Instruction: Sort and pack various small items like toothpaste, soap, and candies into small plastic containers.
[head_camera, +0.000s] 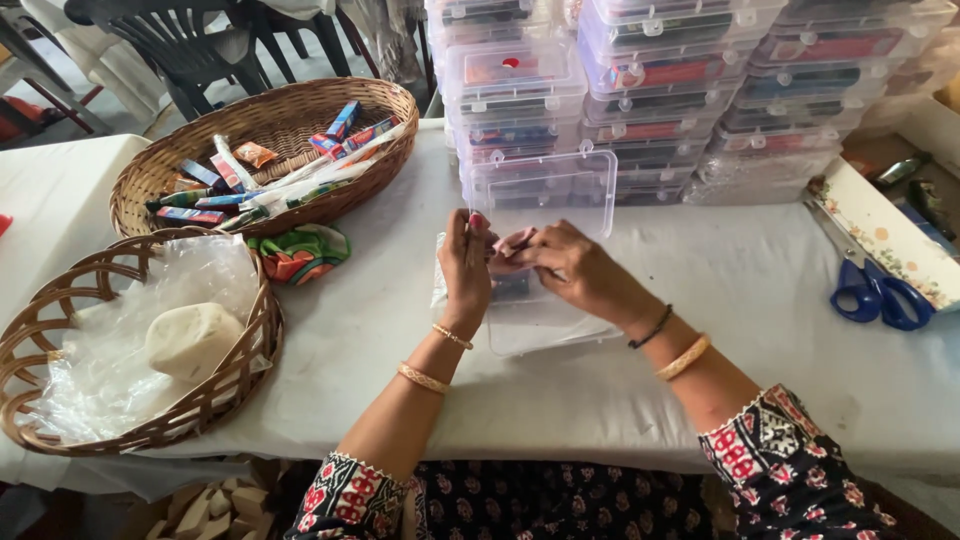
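Pink small packet (515, 243) sits pinched between left hand (466, 268) and right hand (580, 272), above clear plastic box (545, 320).

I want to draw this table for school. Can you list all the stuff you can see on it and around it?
Open plastic box: one, clear, table middle, beneath the hands.
Small packet: one, pinkish, pinched between both hands.
Stacked plastic boxes: many, clear with colourful contents, far side of the table.
Upper wicker basket: one, brown, top left, holding colourful small packets and sticks.
Lower wicker basket: one, brown, left edge, lined with clear plastic.
Pale lump: one, off-white, in the lower basket.
Folded cloth: one, green and orange, between the baskets.
Scissors: one, blue handles, right.
Tablecloth: one, white.
Plastic chairs: dark, behind the table.
Left hand: gold bangles.
Right hand: black band, gold bangle.
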